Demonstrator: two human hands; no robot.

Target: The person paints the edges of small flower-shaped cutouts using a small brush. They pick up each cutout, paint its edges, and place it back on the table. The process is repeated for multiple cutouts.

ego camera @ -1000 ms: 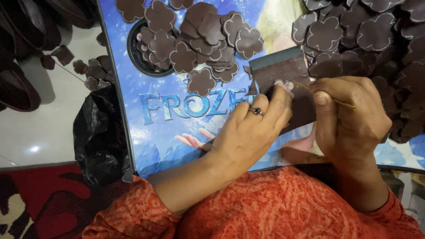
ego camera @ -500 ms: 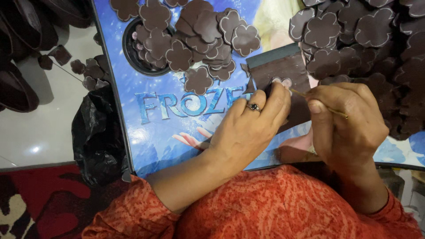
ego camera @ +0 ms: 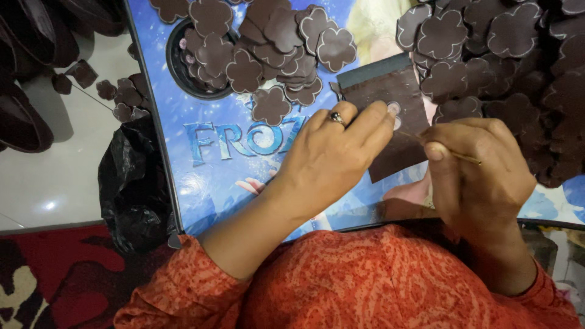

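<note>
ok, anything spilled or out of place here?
A few brown flower-shaped cutouts lie on the white floor left of the blue board, apart from the piles on it. A crumpled black plastic bag sits against the board's edge. Nothing looks damaged.

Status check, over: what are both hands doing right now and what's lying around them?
Left hand pressing dark brown sheet flat. Right hand gripping thin stick, tip on sheet. Flower-shaped brown cutouts piled close beside it.

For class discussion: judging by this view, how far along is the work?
Done: many dark brown flower-shaped cutouts lie piled on the blue printed board. In hand: left hand presses a brown rectangular sheet; right hand holds a thin stick. Left: cannot tell.
</note>
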